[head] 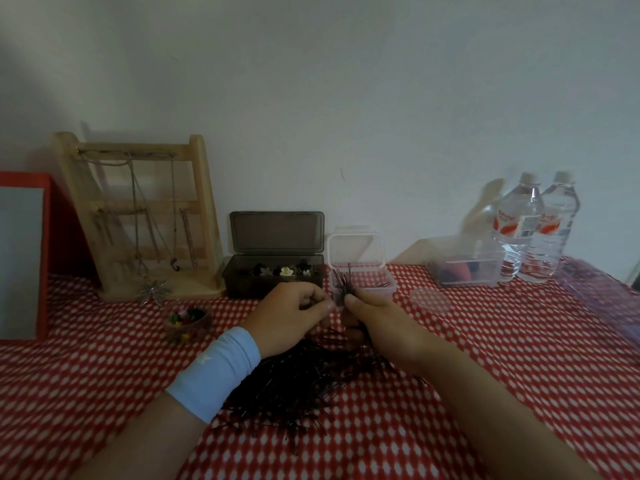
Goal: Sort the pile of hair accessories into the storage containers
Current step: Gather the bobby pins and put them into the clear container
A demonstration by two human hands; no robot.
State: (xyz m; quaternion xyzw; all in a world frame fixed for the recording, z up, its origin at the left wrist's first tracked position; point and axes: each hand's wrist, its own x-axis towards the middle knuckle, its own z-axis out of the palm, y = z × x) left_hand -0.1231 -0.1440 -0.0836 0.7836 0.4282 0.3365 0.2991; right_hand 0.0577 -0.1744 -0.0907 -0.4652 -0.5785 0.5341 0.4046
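A big pile of dark hair pins lies on the red-and-white cloth under my wrists. My right hand grips a bunch of dark hair pins, their ends sticking up in front of a small clear box that holds a few pins. My left hand, with a light blue wristband, has curled fingers meeting the bunch at its fingertips. Behind stands a dark smoky box with its lid up, holding small flower clips.
A small clear tub of coloured clips sits at the left. A wooden jewellery stand and a red-framed mirror stand at the back left. A clear lid, a clear container, two water bottles are at the right.
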